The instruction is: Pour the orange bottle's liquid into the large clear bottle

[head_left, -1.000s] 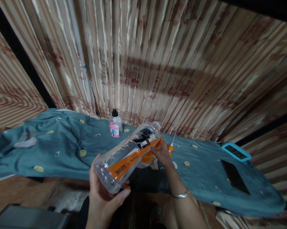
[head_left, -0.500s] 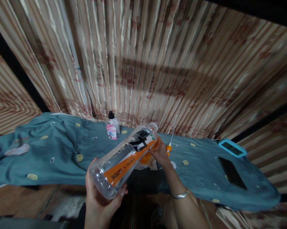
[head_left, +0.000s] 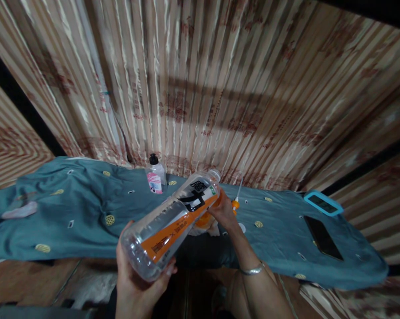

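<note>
A large clear plastic bottle (head_left: 173, 221) with an orange and black label is tilted in front of me, its uncapped-looking neck to the upper right. My left hand (head_left: 138, 274) cups its base, thumb underneath. My right hand (head_left: 224, 209), with a silver bangle at the wrist, grips near the bottle's shoulder; its fingers are mostly hidden behind it. Beneath the bottle shows part of an orange container (head_left: 205, 220) on a crumpled whitish cloth (head_left: 213, 230). Just right of my right hand lies an orange pump top (head_left: 235, 204) with a thin pale tube.
A small bottle with a black cap and pink label (head_left: 154, 177) stands by the curtain (head_left: 193, 110). A blue-framed device (head_left: 323, 204) and dark phone (head_left: 323, 238) lie at right on the green bedding (head_left: 273, 248). A pale object (head_left: 20, 210) lies at left.
The plastic bottle's base has shifted slightly left and down with my left hand. The view has shifted a little. Both hands keep their places on the bottle.
</note>
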Available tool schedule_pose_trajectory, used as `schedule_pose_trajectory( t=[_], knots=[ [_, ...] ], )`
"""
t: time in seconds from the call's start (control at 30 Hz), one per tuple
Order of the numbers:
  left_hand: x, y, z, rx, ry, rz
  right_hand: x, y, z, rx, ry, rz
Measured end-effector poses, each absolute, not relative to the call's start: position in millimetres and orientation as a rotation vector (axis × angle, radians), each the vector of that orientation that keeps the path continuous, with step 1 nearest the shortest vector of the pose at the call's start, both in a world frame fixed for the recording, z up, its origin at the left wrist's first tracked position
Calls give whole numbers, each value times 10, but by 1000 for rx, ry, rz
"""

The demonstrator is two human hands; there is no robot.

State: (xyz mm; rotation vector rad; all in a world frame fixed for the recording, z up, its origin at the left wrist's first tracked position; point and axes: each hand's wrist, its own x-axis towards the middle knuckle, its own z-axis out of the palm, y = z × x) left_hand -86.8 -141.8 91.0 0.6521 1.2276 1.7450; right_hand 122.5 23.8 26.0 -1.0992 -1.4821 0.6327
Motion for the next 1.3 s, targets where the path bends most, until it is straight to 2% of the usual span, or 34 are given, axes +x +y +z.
schedule_pose_trajectory(
  t=[1.3],
  knots=[
    [-800, -1410, 1043, 570, 1199, 1794, 1205, 211, 298, -1127, -1473, 659]
  ],
)
